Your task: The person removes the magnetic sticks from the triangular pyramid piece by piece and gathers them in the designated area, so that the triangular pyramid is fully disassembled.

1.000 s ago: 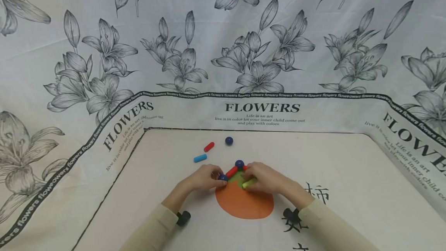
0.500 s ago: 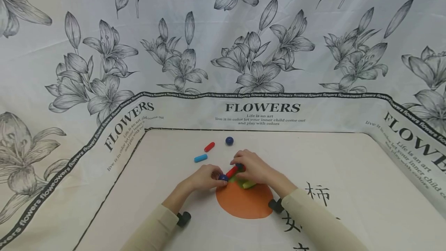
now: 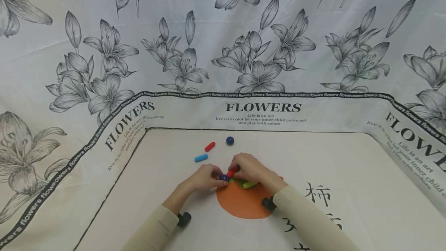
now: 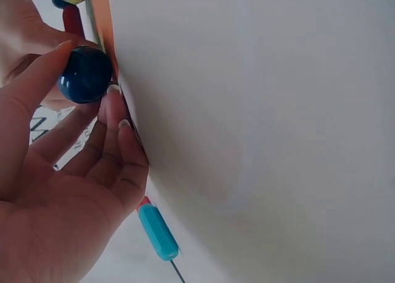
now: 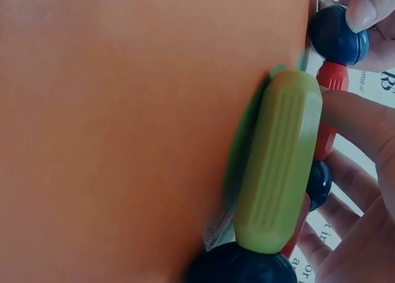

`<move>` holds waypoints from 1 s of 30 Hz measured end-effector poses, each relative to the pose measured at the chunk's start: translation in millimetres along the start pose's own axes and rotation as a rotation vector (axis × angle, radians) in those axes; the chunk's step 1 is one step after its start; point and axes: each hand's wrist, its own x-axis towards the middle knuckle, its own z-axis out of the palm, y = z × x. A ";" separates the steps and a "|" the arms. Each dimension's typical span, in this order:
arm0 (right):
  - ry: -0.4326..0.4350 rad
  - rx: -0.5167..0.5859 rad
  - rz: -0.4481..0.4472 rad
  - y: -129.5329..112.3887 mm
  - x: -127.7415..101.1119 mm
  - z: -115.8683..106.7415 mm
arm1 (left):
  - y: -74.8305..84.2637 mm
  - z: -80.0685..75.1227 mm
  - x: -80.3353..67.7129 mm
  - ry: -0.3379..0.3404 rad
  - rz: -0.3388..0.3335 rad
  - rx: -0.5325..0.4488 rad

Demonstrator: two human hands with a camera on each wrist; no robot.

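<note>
Lily-printed cloth (image 3: 244, 49) is hanging behind and draping over a table whose cream top (image 3: 348, 158) is spreading wide and bare to the right of the hands, with a black border line marking its far and left edges. From the head view, the left hand (image 3: 205, 177) is pinching a dark blue ball (image 3: 223, 177) at the near-left end of a small rod-and-ball frame, while the right hand (image 3: 252, 169) is curling over the frame's far end, gripping around a red rod (image 3: 231, 172) that is running from the ball toward its fingers; a green rod (image 3: 249, 184) is lying just under that hand, over an orange disc (image 3: 244, 204) printed on the cloth. Beyond the grip, well apart from it, three loose pieces are lying: one red rod (image 3: 210, 146), one light blue rod (image 3: 200, 158) and one blue ball (image 3: 229, 140). From the left wrist, the thumb and fingers (image 4: 114, 119) are closing on the glossy blue ball (image 4: 85, 74), one light blue rod (image 4: 158, 232) showing beside the palm. From the right wrist, the ribbed green rod (image 5: 281, 163) is filling the middle, its ends meeting dark balls; three balls are showing, and red rods (image 5: 332, 76) are sitting just behind it, with the right hand's fingers (image 5: 355, 123) resting against them.
</note>
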 end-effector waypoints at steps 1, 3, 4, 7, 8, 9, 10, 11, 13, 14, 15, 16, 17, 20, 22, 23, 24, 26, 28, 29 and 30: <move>0.001 0.000 0.006 -0.2 0.3 -0.1 | 0.4 0.1 0.0 0.002 0.003 -0.001; 0.006 0.004 0.019 -1.0 0.7 -0.4 | 1.5 0.5 -0.1 -0.001 0.010 -0.006; 0.008 0.005 0.025 -1.2 0.7 -0.4 | 2.0 1.1 -0.1 -0.009 0.011 -0.011; 0.014 0.014 0.057 -1.9 0.0 -0.1 | 3.7 3.5 0.2 -0.038 0.014 -0.020; 0.014 0.015 0.069 -2.1 -0.5 0.1 | 4.1 4.5 0.3 -0.048 0.016 -0.022; 0.013 0.022 0.078 -2.3 -0.9 0.3 | 4.4 5.3 0.2 -0.055 0.016 -0.023; 0.011 0.027 0.085 -2.5 -1.3 0.5 | 4.4 6.0 0.1 -0.057 0.013 -0.022; 0.008 0.033 0.089 -2.7 -1.6 0.7 | 4.4 6.6 -0.3 -0.055 0.012 -0.018; 0.003 0.035 0.084 -2.6 -2.0 1.2 | 4.2 6.7 -1.4 -0.049 0.009 -0.014; 0.001 0.038 0.079 -2.7 -2.1 1.3 | 4.0 6.5 -2.0 -0.046 0.010 -0.013; 0.003 0.040 0.074 -2.5 -2.4 1.3 | 3.8 6.0 -2.8 -0.046 0.011 -0.011; 0.005 0.039 0.072 -2.3 -3.0 1.1 | 3.6 5.4 -3.6 -0.045 0.013 -0.007; 0.008 0.039 0.071 -1.9 -3.7 1.0 | 3.5 4.4 -4.3 -0.047 0.016 -0.005; 0.024 0.047 0.086 -0.6 -7.9 -0.3 | 2.6 0.9 -6.1 -0.046 0.037 0.003; 0.038 0.057 0.103 0.4 -11.7 -1.8 | 1.9 -2.1 -6.9 -0.037 0.060 0.013; 0.049 0.060 0.111 1.7 -13.6 -2.8 | 1.6 -3.6 -7.0 -0.029 0.072 0.019; 0.058 0.062 0.124 2.4 -15.9 -4.1 | 1.8 -5.3 -7.2 -0.020 0.081 0.025; 0.076 0.063 0.151 4.0 -19.7 -6.3 | 1.9 -8.8 -6.6 0.000 0.090 0.031; 0.093 0.056 0.175 5.2 -23.5 -7.6 | 3.0 -12.0 -5.7 0.019 0.087 0.025; 0.099 0.054 0.191 5.2 -25.7 -8.3 | 4.0 -13.8 -4.7 0.030 0.085 0.022; 0.100 0.056 0.208 4.5 -27.6 -8.8 | 4.7 -15.2 -2.9 0.042 0.084 0.021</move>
